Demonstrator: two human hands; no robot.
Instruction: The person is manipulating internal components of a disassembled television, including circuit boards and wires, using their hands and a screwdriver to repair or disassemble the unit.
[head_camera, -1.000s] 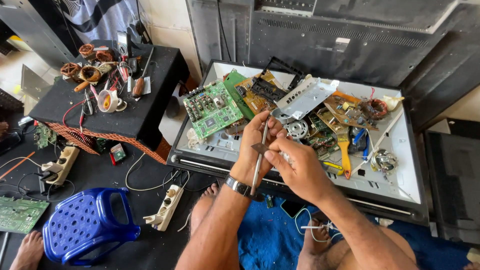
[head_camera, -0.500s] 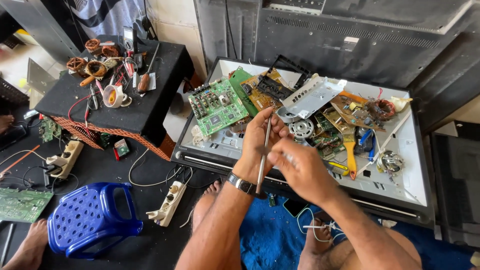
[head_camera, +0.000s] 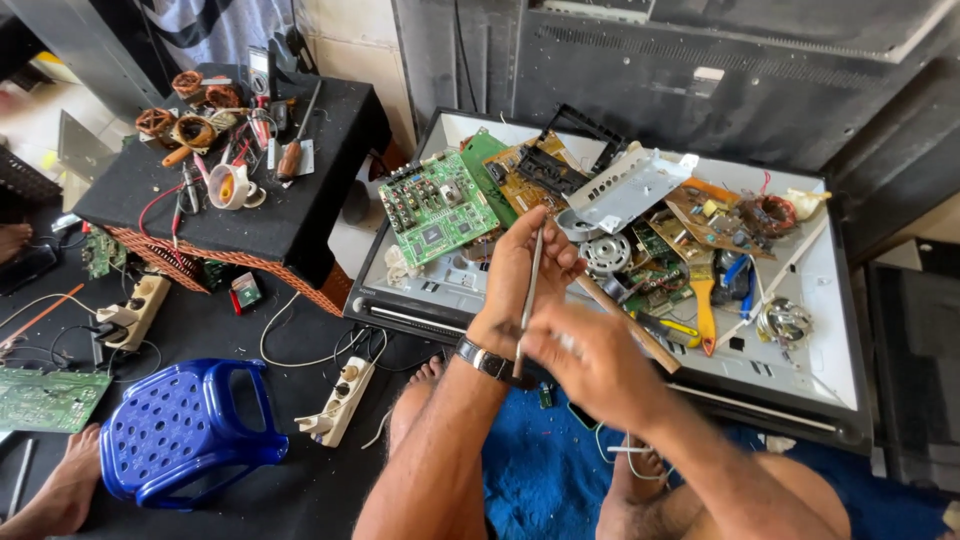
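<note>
1. You're holding your left hand (head_camera: 520, 275) up over the near edge of the white panel (head_camera: 830, 330), fingers pinching a thin metal rod (head_camera: 527, 300) that is running from your fingertips down past your wristwatch (head_camera: 487, 362).
2. Your right hand (head_camera: 590, 365) is sitting just below and beside the left, blurred; it's curling in toward the rod's lower end, but I cannot tell whether it's gripping it.
3. A wooden-handled tool (head_camera: 625, 320) is lying on the panel just behind your right hand.
4. The panel is carrying a green circuit board (head_camera: 438, 208), a grey metal bracket (head_camera: 625, 190) and a yellow-handled brush (head_camera: 703, 300).
5. A blue plastic stool (head_camera: 180, 430) is lying tipped on the dark floor to your left, near a white power strip (head_camera: 342, 400).
</note>
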